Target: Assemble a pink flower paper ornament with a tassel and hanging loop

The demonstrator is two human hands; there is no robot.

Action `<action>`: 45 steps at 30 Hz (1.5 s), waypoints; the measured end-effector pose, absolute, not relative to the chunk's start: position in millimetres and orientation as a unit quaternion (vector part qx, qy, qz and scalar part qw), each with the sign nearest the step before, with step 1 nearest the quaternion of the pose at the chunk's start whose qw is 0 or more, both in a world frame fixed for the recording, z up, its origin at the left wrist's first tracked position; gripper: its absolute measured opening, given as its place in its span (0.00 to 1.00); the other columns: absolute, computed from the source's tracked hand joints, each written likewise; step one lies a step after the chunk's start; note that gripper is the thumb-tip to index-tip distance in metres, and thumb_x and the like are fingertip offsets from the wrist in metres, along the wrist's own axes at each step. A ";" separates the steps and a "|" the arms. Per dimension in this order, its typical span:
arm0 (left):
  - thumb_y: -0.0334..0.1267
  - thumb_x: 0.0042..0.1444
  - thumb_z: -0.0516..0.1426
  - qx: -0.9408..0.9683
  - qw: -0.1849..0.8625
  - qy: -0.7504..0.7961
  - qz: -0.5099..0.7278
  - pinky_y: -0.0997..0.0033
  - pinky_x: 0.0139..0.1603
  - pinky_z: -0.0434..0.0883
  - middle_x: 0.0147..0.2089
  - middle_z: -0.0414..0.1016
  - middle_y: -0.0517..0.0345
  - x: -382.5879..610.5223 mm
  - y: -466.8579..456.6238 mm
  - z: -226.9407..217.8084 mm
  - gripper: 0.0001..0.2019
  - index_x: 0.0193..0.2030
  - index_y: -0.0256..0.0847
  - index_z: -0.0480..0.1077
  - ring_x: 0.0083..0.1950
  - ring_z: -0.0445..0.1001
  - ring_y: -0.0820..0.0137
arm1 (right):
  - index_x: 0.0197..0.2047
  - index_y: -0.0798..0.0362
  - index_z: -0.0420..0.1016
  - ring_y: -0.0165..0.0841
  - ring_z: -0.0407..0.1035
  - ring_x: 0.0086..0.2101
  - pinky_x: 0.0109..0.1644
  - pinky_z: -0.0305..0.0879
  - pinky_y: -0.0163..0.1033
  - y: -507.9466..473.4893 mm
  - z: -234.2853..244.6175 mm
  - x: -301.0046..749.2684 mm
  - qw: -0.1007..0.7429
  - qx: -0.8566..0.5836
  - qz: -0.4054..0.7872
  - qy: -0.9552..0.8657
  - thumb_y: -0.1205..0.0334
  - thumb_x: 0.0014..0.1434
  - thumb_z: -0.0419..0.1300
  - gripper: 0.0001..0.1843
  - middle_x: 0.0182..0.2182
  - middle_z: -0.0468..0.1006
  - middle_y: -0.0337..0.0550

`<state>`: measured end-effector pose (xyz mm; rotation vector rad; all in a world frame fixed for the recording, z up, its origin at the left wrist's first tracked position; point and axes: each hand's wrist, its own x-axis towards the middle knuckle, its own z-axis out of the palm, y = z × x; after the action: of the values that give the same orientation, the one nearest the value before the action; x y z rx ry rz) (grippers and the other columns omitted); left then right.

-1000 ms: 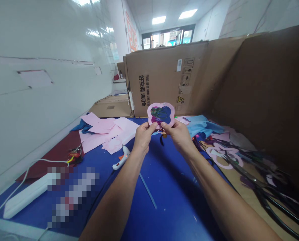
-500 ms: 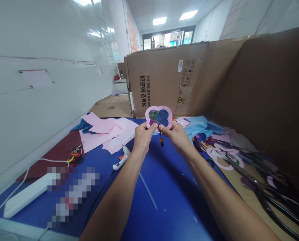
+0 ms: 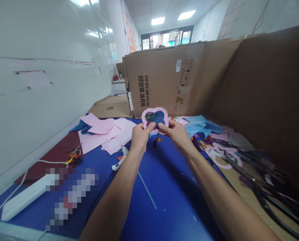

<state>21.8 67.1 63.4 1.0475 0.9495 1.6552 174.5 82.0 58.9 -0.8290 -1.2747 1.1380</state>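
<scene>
A flower-shaped piece with a pink border and a dark blue, green and purple patterned middle [image 3: 155, 116] is held up above the table. My left hand [image 3: 140, 135] pinches its lower left edge, thumb on the front face. On the lower right edge, my right hand [image 3: 175, 133] grips it the same way, the two thumbs almost meeting. Below the piece dangles a dark tassel with a yellow bead [image 3: 159, 139]. Left of my left wrist lies a white glue gun [image 3: 121, 160] with an orange trigger. The fingers behind the piece are hidden.
Pink sheets [image 3: 109, 134] lie at the back left, blue cloth [image 3: 202, 125] at the back right. Large black-handled scissors [image 3: 257, 187] and pink cut-outs [image 3: 223, 157] are on the right. A glue stick [image 3: 147, 190] rests mid-table. A cardboard box [image 3: 164, 80] stands behind.
The tassel has swung to the left beneath the flower-shaped piece. Both hands keep their hold, and the piece is slightly further left in view. The whole view has shifted a little.
</scene>
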 end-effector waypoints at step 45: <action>0.53 0.36 0.81 0.435 0.465 0.377 0.672 0.64 0.45 0.77 0.33 0.86 0.50 6.6 71.0 71.3 0.26 0.36 0.35 0.84 0.35 0.83 0.64 | 0.30 0.50 0.77 0.32 0.66 0.28 0.34 0.63 0.39 79.9 54.3 158.5 0.618 -0.337 0.461 -0.540 0.35 0.49 0.77 0.27 0.25 0.75 0.38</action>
<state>6.6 71.0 71.3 1.0684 0.9262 1.6514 158.5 79.9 54.3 -0.7766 -1.2420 1.0617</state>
